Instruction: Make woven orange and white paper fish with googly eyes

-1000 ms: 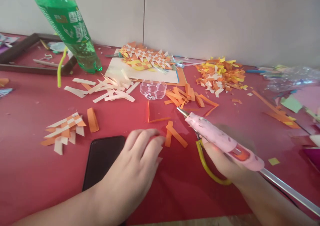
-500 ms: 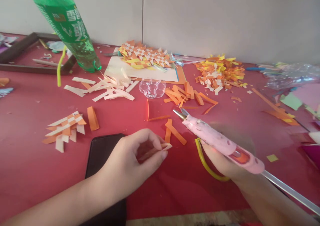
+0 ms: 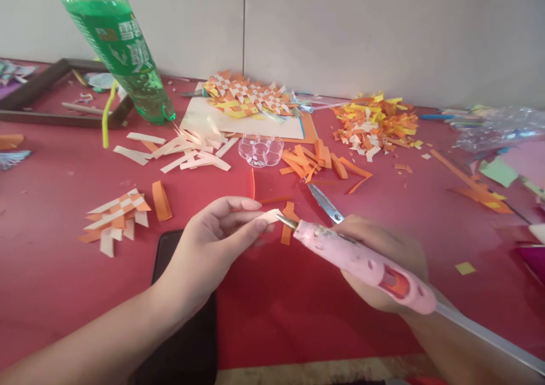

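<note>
Between thumb and fingers, my left hand (image 3: 217, 231) pinches a small cream paper strip (image 3: 269, 215). My right hand (image 3: 383, 254) is wrapped round a pink hot glue gun (image 3: 344, 254); its metal nozzle tip meets the end of the strip, and a long glue stick (image 3: 489, 331) runs out of its back. Just beyond the right hand lies a pair of scissors (image 3: 326, 202), handles hidden. Loose orange strips (image 3: 288, 224) rest on the red table behind the nozzle. A small woven orange and cream paper piece (image 3: 121, 214) lies to the left.
Under my left forearm is a black phone-like slab (image 3: 187, 339). A green bottle (image 3: 123, 50) stands at the back left beside a dark frame (image 3: 51, 118). Farther back are cream strips (image 3: 191, 149), a clear flower-shaped dish (image 3: 261, 150), a larger woven piece (image 3: 247, 95) and a paper pile (image 3: 377, 124).
My left hand has lifted and turned the cream strip outward. The glue gun has moved left and down until its nozzle meets the strip. The yellow curved piece by my right hand is out of sight.
</note>
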Motion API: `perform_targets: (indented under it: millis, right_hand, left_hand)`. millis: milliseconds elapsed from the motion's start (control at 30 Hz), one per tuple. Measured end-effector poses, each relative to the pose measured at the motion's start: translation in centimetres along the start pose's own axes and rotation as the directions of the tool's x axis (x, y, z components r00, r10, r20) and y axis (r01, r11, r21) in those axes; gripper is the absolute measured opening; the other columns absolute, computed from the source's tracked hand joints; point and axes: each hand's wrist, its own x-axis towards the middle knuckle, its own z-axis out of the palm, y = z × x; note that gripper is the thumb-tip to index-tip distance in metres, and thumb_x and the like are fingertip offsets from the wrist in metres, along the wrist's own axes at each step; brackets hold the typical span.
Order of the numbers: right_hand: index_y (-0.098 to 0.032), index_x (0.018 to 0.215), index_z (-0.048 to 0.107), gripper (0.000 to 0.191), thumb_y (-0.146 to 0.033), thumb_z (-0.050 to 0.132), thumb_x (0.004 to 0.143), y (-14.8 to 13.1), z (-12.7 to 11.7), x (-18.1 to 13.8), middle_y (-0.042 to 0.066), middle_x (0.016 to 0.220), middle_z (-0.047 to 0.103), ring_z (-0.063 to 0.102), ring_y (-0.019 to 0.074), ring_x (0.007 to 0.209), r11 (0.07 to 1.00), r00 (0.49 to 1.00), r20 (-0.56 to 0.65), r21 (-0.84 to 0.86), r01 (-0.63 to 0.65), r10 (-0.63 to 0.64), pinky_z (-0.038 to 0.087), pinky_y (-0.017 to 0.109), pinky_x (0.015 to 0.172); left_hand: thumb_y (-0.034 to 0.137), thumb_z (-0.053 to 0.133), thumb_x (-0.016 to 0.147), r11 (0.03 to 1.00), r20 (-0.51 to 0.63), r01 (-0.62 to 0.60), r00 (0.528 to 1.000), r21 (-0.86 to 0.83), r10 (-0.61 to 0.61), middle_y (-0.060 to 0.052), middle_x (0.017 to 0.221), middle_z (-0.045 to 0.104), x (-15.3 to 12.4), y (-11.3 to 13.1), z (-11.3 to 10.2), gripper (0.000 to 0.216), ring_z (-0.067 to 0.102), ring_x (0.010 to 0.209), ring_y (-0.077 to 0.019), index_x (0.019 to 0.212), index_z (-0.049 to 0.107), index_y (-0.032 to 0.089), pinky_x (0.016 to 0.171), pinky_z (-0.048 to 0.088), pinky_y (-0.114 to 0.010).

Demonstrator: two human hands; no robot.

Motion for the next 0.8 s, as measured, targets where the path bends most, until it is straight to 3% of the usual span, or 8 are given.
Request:
perform_targets:
  millis: [167, 400, 567, 800]
  right_hand:
    - [-0.022, 0.095, 0.061, 0.02, -0.01, 0.06, 0.079, -0.21, 0.18, 0.64, 0.005, 0.078, 0.064, 0.063, 0.0182, 0.065, 0.991, 0.993, -0.019, 0.07, 0.114, -0.113, 0.054, 0.03, 0.055]
    - [-0.02, 0.086, 0.06, 0.013, -0.011, 0.056, 0.078, -0.31, 0.24, 0.79, 0.004, 0.073, 0.064, 0.063, 0.0185, 0.063, 0.995, 0.995, 0.018, 0.008, 0.096, -0.096, 0.053, 0.031, 0.055]
    - [-0.022, 0.091, 0.059, 0.021, -0.007, 0.055, 0.077, -0.65, 0.03, 1.07, 0.004, 0.073, 0.064, 0.062, 0.0172, 0.062, 0.997, 0.997, 0.023, 0.036, 0.074, -0.074, 0.052, 0.03, 0.054]
    - [-0.021, 0.087, 0.06, 0.015, -0.01, 0.054, 0.078, -1.01, -0.16, 1.08, 0.003, 0.069, 0.064, 0.061, 0.0164, 0.058, 0.998, 0.998, 0.017, -0.041, 0.055, -0.055, 0.049, 0.028, 0.049]
  left_hand:
    - [0.027, 0.084, 0.071, 0.996, -0.037, -0.065, 0.997, 0.062, 0.068, -0.004, 0.086, 0.079, -0.19, 0.06, 0.25, 0.028, 0.074, 0.082, -0.0151, 0.092, 0.068, 0.017, 0.072, 0.057, -0.018]
    - [0.029, 0.084, 0.07, 0.979, -0.065, -0.141, 0.986, 0.15, 0.152, -0.004, 0.083, 0.078, -0.32, -0.01, 0.35, 0.026, 0.074, 0.082, -0.0182, 0.089, 0.071, 0.017, 0.072, 0.059, -0.022]
    - [0.029, 0.084, 0.07, 0.979, -0.066, -0.122, 0.989, 0.163, 0.134, -0.004, 0.093, 0.079, -0.48, 0.03, 0.48, 0.024, 0.074, 0.091, -0.0202, 0.089, 0.073, 0.018, 0.083, 0.06, -0.025]
    - [0.028, 0.083, 0.071, 0.98, -0.058, -0.133, 0.988, 0.152, 0.143, -0.005, 0.09, 0.079, -0.47, 0.06, 0.39, 0.021, 0.075, 0.091, -0.0207, 0.086, 0.071, 0.018, 0.08, 0.06, -0.024]
